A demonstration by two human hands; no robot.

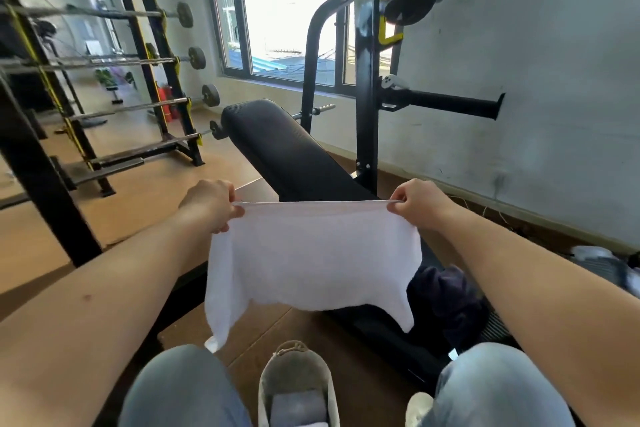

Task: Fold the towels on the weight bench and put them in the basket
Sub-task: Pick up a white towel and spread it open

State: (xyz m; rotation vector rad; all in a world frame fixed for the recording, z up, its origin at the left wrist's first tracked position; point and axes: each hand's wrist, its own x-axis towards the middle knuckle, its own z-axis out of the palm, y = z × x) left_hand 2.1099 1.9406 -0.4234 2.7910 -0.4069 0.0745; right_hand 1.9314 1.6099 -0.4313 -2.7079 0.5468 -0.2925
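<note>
White towel (311,253) pinched in my fingers (221,218) is soft matt terry cloth with a fine nap and a stitched hem along the top edge; worktop (277,146) pad is black textured vinyl, matt with a slight sheen, on a black painted metal frame. Basket (298,378) at my feet looks like grey felt-like fabric with a rope handle, holding folded cloth, and the dark towel (446,305) beside it is matt purple-black fabric. Floor (138,191) is smooth wood-look laminate, wall (519,62) is scuffed matt white paint, bars on the rack (138,107) are bare dull steel.
</note>
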